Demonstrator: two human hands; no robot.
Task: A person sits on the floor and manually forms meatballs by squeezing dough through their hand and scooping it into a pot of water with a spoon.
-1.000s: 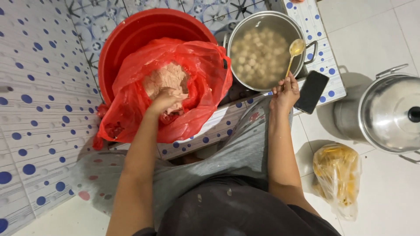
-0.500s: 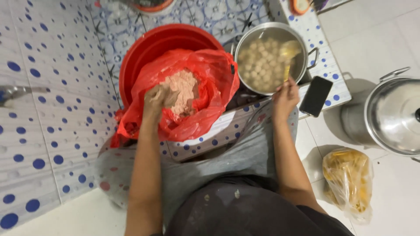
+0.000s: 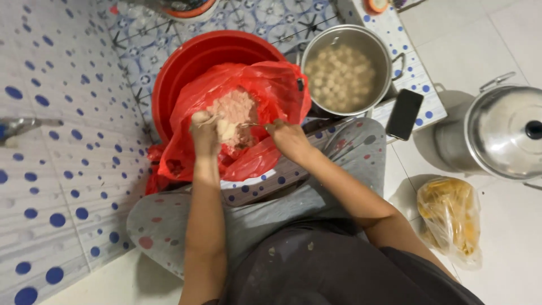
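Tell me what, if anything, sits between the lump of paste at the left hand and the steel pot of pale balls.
Only the red bag's raised far edge lies between the lump squeezed from the left hand and the pot. The right hand, holding a spoon to the lump, is beside that path, not across it. The pot is uncovered.

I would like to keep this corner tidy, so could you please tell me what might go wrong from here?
1. The black phone lies on the tiled edge right beside the pot of pale balls; drips could wet it.
2. The left hand squeezes pink paste over the loose red plastic bag; lumps might slip into its folds.
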